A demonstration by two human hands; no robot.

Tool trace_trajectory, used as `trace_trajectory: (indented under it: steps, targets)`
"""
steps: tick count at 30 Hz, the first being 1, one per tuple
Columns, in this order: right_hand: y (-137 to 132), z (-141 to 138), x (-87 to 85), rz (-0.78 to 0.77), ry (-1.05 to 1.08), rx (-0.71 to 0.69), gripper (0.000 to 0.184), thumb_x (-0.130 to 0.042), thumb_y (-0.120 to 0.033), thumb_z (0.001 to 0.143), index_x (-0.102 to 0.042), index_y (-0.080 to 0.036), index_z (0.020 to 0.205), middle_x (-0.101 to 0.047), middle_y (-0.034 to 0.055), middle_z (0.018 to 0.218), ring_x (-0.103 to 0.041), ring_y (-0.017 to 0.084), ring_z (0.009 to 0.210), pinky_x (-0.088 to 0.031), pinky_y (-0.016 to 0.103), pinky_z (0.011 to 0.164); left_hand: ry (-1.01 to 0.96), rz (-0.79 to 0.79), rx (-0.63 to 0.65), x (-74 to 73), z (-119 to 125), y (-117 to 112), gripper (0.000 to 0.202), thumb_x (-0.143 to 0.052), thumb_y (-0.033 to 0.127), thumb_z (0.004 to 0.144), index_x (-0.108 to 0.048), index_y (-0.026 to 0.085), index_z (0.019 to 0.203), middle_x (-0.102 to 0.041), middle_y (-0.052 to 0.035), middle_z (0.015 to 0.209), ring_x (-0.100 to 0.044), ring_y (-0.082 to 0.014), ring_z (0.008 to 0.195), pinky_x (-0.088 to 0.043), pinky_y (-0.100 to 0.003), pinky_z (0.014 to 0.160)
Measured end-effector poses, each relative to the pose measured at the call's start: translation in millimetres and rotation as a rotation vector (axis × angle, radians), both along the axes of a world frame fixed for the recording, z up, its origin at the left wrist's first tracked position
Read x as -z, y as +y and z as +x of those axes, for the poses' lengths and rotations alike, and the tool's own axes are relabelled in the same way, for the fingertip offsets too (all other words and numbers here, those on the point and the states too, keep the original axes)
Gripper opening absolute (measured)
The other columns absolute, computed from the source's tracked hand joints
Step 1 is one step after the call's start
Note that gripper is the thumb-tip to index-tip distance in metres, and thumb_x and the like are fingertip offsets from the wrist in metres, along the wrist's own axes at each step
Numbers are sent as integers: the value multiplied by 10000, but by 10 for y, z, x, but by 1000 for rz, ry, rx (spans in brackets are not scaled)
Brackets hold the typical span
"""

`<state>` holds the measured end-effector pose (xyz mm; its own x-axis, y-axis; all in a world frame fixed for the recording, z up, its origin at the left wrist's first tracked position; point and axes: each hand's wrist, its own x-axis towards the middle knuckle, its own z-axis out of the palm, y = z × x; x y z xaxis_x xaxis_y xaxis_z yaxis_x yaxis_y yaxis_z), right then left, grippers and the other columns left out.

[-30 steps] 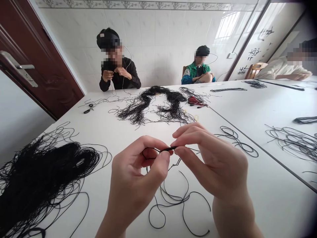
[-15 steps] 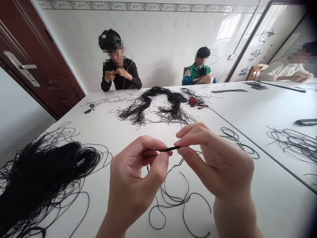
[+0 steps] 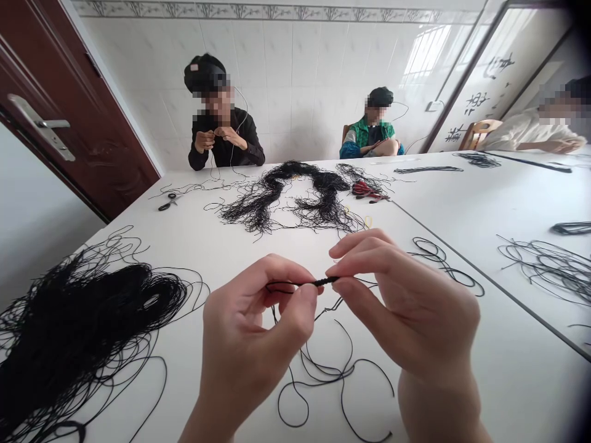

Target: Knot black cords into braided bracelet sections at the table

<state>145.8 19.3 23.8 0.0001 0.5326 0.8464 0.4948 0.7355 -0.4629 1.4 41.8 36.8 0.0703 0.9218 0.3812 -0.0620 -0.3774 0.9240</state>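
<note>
A black cord [image 3: 327, 280] with a short knotted, twisted-looking section is stretched between my two hands above the table. My left hand [image 3: 263, 326] pinches it between thumb and forefinger, and a loop of the cord bends back across the left fingers. On the other side, my right hand [image 3: 406, 301] pinches the knotted section's right end between thumb and fingertips. Loose cord tails [image 3: 341, 372] hang below and curl over the white tabletop. Part of the knotting is hidden under my fingertips.
A large heap of black cord [image 3: 83, 332] lies at my left. Farther back are another cord bundle [image 3: 295, 169], red-handled scissors [image 3: 367, 191] and black scissors [image 3: 168, 202]. Loose coils [image 3: 549, 264] lie right. Across the table sit a person in black [image 3: 226, 135] and a person in green [image 3: 373, 132].
Both hands keep their pinch on the cord. The knotted section has dipped very slightly, and my right hand has shifted a little to the right.
</note>
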Motion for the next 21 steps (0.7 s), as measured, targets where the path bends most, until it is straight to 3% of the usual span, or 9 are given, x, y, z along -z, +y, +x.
trace_trajectory:
  steps: [13,21]
  targets:
    - [4,-3,2,-10,-16,15,168,-633,-29,853,-612,-186,909,-624,-24,750,-569,114,836,-492,290,770,-1,29,10,7,10,10,180,-602,91,716,-665,241,638,-654,77,626,-561,-50,520,-488,-121,482]
    - [4,-9,4,-2,-25,32,173,-640,-37,847,-600,-200,889,-621,-13,739,-586,141,821,-505,332,748,64,25,-8,6,8,-9,144,-633,118,709,-675,242,649,-673,53,644,-547,-82,513,-477,-178,458]
